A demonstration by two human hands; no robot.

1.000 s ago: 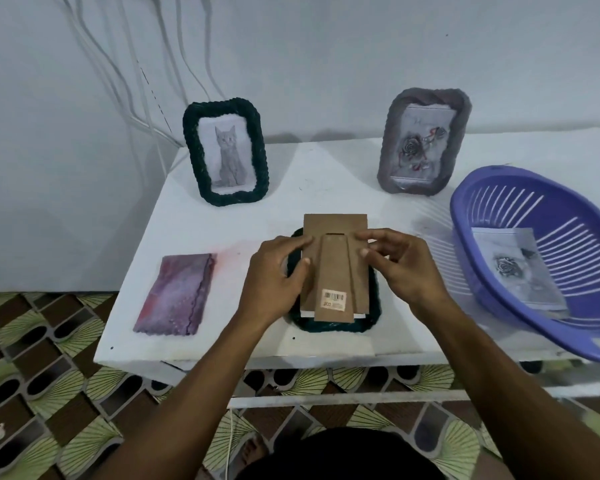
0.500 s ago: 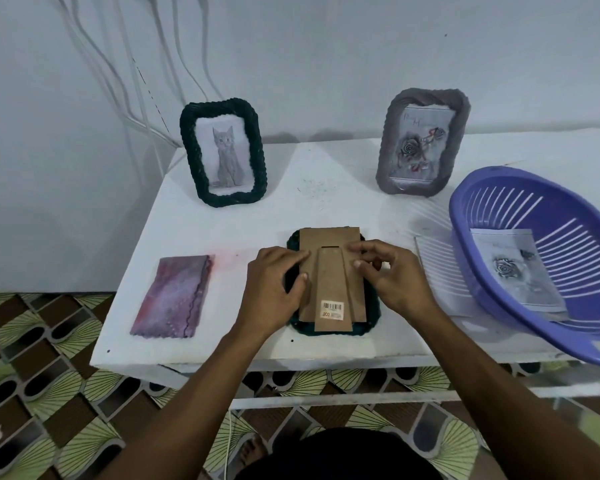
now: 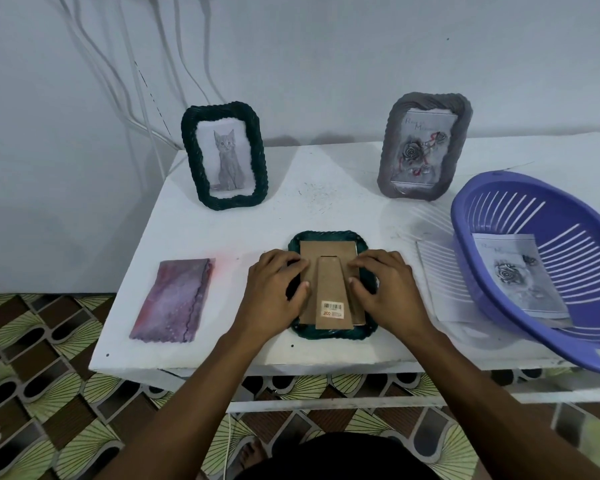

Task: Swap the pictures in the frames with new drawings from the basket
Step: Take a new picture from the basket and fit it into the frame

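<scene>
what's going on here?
A person presses both hands, left hand and right hand, on the brown cardboard backing of a dark green woven frame lying face down on the white table. Two frames stand behind. A rose drawing lies in the purple plastic basket.

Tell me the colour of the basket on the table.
The basket is purple, seen best in the head view.

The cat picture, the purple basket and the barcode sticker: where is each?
cat picture (image 3: 226, 160), head view, on the cat's body.
purple basket (image 3: 465, 237), head view, on its left rim.
barcode sticker (image 3: 333, 309), head view, on the label's middle.
</scene>
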